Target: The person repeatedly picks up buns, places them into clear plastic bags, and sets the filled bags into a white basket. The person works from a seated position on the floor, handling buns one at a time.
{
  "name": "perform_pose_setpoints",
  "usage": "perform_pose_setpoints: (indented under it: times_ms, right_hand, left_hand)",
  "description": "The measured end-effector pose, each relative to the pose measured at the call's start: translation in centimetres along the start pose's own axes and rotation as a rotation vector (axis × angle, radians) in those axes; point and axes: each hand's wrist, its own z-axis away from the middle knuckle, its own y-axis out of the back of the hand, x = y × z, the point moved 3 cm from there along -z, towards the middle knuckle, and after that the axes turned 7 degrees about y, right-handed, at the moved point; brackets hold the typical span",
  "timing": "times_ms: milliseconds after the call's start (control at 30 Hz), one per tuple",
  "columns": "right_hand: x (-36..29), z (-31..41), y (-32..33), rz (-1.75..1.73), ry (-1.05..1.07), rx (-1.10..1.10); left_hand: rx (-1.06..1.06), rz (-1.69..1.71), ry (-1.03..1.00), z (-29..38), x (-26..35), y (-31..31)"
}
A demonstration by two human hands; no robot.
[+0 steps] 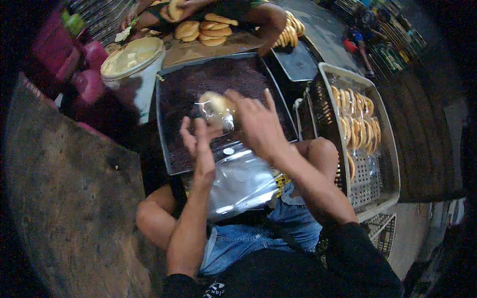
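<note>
A flat round bread in a clear plastic bag (215, 107) is between my two hands, above a metal tray with a dark brown surface (223, 70). My right hand (257, 121) touches the bag's right side with bent fingers, its index finger or another finger raised. Under and left of the bread is my left hand (201, 139), fingers spread; blur hides whether it grips the bag. On my lap, below the tray's near edge, lies a stack of clear plastic bags (240, 178).
Bagged breads (356, 128) stand in rows in a plastic crate (397, 164) at right. A white bucket of pale spread (130, 80) is at back left. Across the tray, another person's hands hold bread near a wooden board (179, 56) with piled breads (214, 31). A wooden surface (74, 193) extends left.
</note>
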Motion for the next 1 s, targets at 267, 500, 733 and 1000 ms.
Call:
perform_pose_setpoints:
  times_ms: [267,500,733,1000]
  right_hand:
    - [17.1,18.7,16.9,-0.125,-0.581,0.218]
    - [25.0,35.3,9.0,0.032,-0.788,-0.096]
    - [19.4,15.6,10.7,-0.262,-0.516,-0.112]
    - [5.4,4.4,2.4,-0.334,-0.111,-0.371]
  left_hand:
    - [-0.544,-1.517,0.231,0.7,-4.2,-1.6]
    - [-0.845,-1.793,0.135,-1.2,-10.9,0.4]
    - [-0.796,-1.322,0.171,3.0,-3.7,-1.5]
    - [-0.742,-1.560,0.084,2.2,-6.2,1.5]
